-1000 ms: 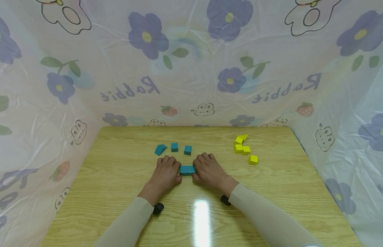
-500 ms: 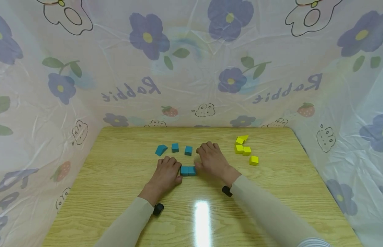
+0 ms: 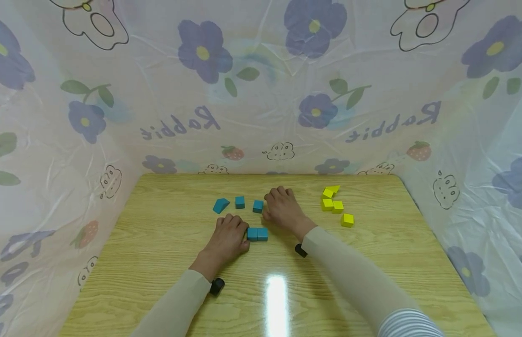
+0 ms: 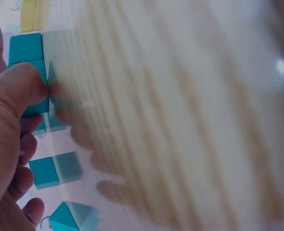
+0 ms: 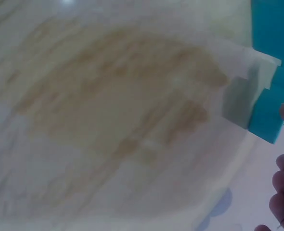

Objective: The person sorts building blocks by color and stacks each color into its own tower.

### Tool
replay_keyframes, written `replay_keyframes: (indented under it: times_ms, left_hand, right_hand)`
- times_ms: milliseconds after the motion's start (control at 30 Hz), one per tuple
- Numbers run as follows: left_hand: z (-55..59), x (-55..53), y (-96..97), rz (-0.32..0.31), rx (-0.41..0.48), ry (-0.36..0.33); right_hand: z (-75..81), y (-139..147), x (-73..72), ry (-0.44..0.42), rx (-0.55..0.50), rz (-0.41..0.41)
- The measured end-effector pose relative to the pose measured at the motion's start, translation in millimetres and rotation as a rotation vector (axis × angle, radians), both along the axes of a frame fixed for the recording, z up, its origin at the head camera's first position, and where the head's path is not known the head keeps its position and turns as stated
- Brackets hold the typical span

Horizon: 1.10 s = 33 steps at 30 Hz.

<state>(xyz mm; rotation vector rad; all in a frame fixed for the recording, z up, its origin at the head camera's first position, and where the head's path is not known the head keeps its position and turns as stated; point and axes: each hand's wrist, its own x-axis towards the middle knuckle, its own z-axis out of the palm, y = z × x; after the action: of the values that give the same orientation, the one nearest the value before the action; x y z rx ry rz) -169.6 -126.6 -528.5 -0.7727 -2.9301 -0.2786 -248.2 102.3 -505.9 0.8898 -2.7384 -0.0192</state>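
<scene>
Cube pair, left hand gripping, right hand apart

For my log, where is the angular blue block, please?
In the head view, the angular blue block lies left of centre, beside a blue cube, beyond the left hand.

Lettering, two entries, both on the cloth behind the worktop.
1. Left word: "Rabbit", greyish purple, reversed as in a mirror, R at the right end; above the far edge, from the far left corner inward.
2. Right word: "Rabbit", same colour, likewise reversed; above the far right corner, running past it.
Also: purple letter-like strokes on the cloth, beyond the left edge; not legible.
</scene>
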Motion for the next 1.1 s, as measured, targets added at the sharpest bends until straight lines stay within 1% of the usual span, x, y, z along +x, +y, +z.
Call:
replay_keyframes:
  times_ms: [167, 500, 600, 733, 800, 967, 1100]
  left_hand:
    - [0.0, 0.4, 1.3, 0.000, -0.003, -0.001]
    - [1.8, 1.1, 2.4, 0.006, -0.012, -0.009]
    - [2.2, 1.3, 2.8, 0.006, -0.010, -0.010]
    - [1.1, 1.1, 2.8, 0.008, -0.012, -0.012]
    - [0.3, 1.0, 2.5, 0.009, -0.017, -0.016]
    - [0.4, 0.7, 1.6, 0.008, -0.017, -0.014]
    - [2.4, 0.9, 1.1, 0.011, -0.009, -0.012]
  right_hand:
    - [-5.9, -6, -2.2, -0.031, 0.039, -0.019]
    - [-10.9, -13, -3.3, -0.043, 0.053, -0.043]
    - [-11.6, -13, -3.7, -0.041, 0.052, -0.043]
    - [-8.6, -11, -3.4, -0.049, 0.052, -0.040]
    - [-5.1, -10, -2.8, -0.033, 0.055, -0.030]
    - [4.5, -3, -1.8, 0.051, 0.080, 0.014]
    - [6.6, 3, -2.3, 0.104, 0.095, 0.049]
